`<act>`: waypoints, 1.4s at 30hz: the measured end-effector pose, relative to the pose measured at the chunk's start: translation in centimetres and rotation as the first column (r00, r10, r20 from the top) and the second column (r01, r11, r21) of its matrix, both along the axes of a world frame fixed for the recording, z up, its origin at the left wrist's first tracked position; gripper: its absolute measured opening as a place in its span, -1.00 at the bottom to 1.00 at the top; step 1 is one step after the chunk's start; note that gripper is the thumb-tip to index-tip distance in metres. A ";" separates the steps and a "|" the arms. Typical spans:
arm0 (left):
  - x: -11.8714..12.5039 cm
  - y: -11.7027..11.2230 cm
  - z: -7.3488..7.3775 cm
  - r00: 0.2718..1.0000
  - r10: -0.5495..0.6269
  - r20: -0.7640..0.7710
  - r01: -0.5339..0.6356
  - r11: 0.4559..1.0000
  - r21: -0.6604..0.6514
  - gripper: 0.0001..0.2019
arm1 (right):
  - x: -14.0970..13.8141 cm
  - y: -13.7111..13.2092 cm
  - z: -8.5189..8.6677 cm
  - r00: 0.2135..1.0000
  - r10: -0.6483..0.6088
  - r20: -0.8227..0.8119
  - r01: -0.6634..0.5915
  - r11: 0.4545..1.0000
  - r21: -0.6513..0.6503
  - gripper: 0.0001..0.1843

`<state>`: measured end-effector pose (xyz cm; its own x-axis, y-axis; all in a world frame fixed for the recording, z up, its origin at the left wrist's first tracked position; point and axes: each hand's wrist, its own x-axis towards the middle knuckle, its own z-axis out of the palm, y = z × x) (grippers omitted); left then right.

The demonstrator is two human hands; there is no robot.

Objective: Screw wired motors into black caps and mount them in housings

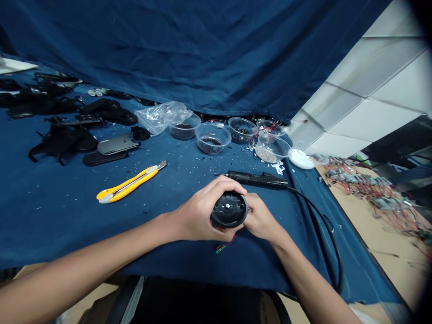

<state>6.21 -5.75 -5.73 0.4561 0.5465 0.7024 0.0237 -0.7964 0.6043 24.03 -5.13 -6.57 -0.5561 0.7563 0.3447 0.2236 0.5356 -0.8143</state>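
My left hand (202, 209) wraps round a black, round plastic housing (230, 210), its open end facing up toward me. Inside the housing a small white round part shows in the middle, with little holes about it. My right hand (261, 218) is closed against the housing's right side, its fingertips partly hidden behind the rim. A small green circuit board (220, 248) hangs below my left hand on red wire. Just beyond my hands lies a black electric screwdriver (258, 179), its bit pointing left and its cable running off to the right.
A yellow utility knife (130, 183) lies on the blue cloth (182, 189), blade out. Several clear tubs (213, 138) of small parts line the back, beside a plastic bag (162, 114). Black plastic parts (64, 139) crowd the left. Motors with red wires (357, 177) lie far right.
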 end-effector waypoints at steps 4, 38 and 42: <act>0.0 -0.3 0.3 0.999 -0.048 -0.014 0.047 0.996 -0.075 -0.49 | 0.1 -0.2 0.2 0.999 0.037 -0.010 -0.037 0.997 -0.067 -0.63; 0.5 -0.3 -0.1 0.996 0.083 0.031 -0.084 0.996 0.043 -0.48 | -0.8 -0.6 -0.9 0.981 -0.189 -0.051 0.195 0.912 0.362 -0.64; 0.5 -0.2 -0.1 0.996 0.083 0.030 -0.085 0.995 0.047 -0.48 | -0.7 -0.6 -1.0 0.979 -0.197 -0.048 0.202 0.922 0.330 -0.64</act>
